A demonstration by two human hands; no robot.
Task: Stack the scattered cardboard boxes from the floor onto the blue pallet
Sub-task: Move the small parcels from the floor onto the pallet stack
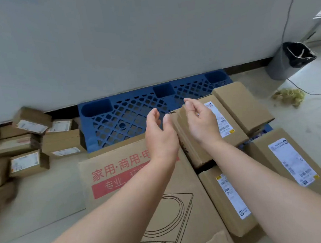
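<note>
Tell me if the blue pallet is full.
Not full: the blue plastic pallet shows bare grid at left; brown cardboard boxes cover its right.

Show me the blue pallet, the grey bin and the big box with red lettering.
blue pallet (121, 112): head view, bare lattice top.
grey bin (279, 64): head view, outer wall.
big box with red lettering (107, 189): head view, red band on its top.

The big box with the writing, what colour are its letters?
Red letters on the big box, seen in the head view.

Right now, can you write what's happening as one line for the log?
left hand: holds nothing | right hand: holds nothing | blue pallet: labelled boxes on right side | small boxes: on floor, left
</note>
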